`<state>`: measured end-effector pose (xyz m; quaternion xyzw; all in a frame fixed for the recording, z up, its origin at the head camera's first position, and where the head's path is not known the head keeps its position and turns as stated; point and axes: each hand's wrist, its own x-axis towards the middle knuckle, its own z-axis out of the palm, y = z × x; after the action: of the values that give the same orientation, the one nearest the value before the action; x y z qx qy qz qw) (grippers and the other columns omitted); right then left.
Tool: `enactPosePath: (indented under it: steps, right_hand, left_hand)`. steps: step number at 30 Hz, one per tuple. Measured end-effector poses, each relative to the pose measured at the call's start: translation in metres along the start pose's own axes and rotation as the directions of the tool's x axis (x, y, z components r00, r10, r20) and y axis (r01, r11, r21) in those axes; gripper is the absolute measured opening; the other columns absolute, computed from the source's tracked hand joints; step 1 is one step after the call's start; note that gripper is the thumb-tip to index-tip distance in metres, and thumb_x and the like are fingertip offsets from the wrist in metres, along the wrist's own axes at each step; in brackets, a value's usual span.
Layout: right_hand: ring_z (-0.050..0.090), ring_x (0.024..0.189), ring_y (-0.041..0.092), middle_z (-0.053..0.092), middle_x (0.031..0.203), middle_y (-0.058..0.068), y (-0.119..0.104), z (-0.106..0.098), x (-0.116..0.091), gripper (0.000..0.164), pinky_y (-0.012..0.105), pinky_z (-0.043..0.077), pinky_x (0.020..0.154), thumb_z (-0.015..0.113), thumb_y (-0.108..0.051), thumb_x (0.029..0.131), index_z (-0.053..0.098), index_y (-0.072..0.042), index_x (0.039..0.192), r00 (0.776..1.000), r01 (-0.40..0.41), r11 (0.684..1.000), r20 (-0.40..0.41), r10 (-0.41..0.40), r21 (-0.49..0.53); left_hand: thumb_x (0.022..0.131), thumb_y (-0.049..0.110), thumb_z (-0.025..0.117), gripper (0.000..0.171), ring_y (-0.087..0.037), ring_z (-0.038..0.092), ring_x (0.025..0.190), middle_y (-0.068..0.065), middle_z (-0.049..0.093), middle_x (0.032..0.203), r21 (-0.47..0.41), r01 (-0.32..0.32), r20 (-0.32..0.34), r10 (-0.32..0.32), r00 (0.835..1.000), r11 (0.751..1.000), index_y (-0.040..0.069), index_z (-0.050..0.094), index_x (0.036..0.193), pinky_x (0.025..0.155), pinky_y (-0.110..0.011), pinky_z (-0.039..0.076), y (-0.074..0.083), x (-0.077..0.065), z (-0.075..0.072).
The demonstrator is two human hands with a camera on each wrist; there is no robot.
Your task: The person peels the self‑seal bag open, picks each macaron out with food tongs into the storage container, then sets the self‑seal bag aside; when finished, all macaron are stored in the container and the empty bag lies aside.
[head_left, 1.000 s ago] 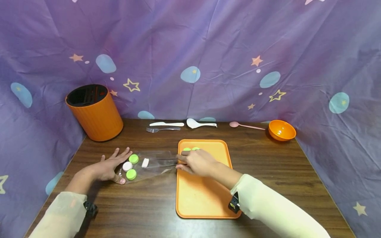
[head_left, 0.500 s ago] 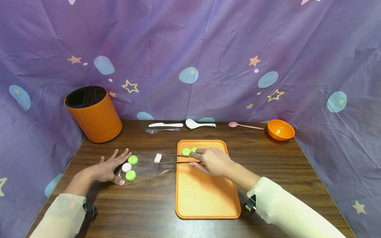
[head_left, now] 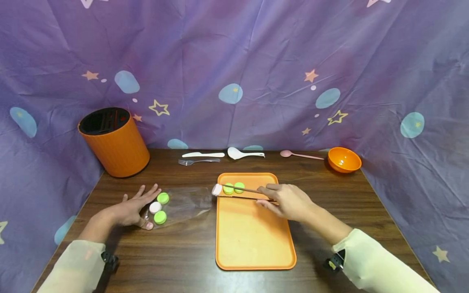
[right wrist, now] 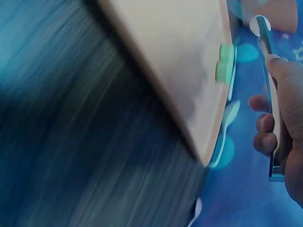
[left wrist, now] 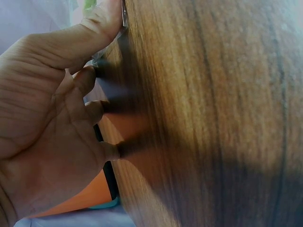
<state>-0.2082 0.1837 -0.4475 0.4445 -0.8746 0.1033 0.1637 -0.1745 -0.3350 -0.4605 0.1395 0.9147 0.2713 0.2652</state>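
Note:
My right hand [head_left: 289, 201] grips a pair of metal tongs [head_left: 250, 190] over the tray. Pinched at their tips is a white macaron [head_left: 217, 190], close above the left rim of the orange tray [head_left: 253, 244]. Two green macarons [head_left: 233, 191] lie near that tray's far end, just under the tongs. On the left, my left hand [head_left: 126, 213] rests with spread fingers at the end of a clear plastic bag [head_left: 188, 203]. Inside are two green macarons, the nearer one [head_left: 160, 217] beside a pale one [head_left: 155, 207]. The left wrist view shows the thumb [left wrist: 102, 26] at the plastic.
Along the back lie a white knife [head_left: 203, 154], a fork [head_left: 198, 161], a white ladle [head_left: 243, 154] and a pink spoon [head_left: 300, 154]. An orange bowl [head_left: 344, 160] stands back right, an orange cylindrical holder [head_left: 119, 148] back left. A purple curtain [head_left: 275, 81] encloses the table.
My right hand has drawn the tongs rightward, pulling the white macaron out of the bag to the tray's edge. My left hand has stayed on the bag.

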Motion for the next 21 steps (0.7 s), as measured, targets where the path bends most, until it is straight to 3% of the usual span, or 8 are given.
enactPosePath:
  steps: [8,14,21]
  right_hand:
    - [0.05,0.063,0.0,0.068,0.083,-0.006,0.033,-0.003,-0.035,0.027,0.026,0.048,0.055,0.087,-0.026,0.096,0.08,-0.014,0.119,0.997,-0.063,0.998,-0.046,0.063,-0.002]
    - [0.065,0.067,0.007,0.077,0.091,0.001,0.049,-0.001,-0.054,0.032,0.035,0.059,0.058,0.088,-0.023,0.094,0.082,-0.009,0.122,0.993,-0.104,0.994,-0.061,0.103,-0.024]
    - [0.051,0.062,0.001,0.071,0.082,-0.002,0.057,0.004,-0.066,0.03,0.03,0.051,0.054,0.088,-0.026,0.094,0.082,-0.01,0.118,0.991,-0.129,0.99,-0.038,0.128,-0.047]
  left_hand:
    - [0.08,0.03,0.094,0.13,-0.059,-0.02,0.165,-0.023,-0.008,0.185,-0.018,0.011,0.017,-0.011,1.0,1.0,0.006,0.012,0.177,0.116,-0.09,-0.021,-0.001,-0.001,-0.001]
    - [0.08,0.032,0.094,0.13,-0.061,-0.021,0.164,-0.025,-0.009,0.184,-0.041,-0.013,0.015,0.014,1.0,0.999,0.004,0.012,0.177,0.114,-0.091,-0.022,-0.002,-0.001,0.0]
    - [0.08,0.032,0.094,0.13,-0.061,-0.021,0.164,-0.025,-0.008,0.184,-0.036,-0.014,0.011,0.014,1.0,0.999,0.004,0.013,0.177,0.114,-0.091,-0.022,-0.002,-0.001,0.0]
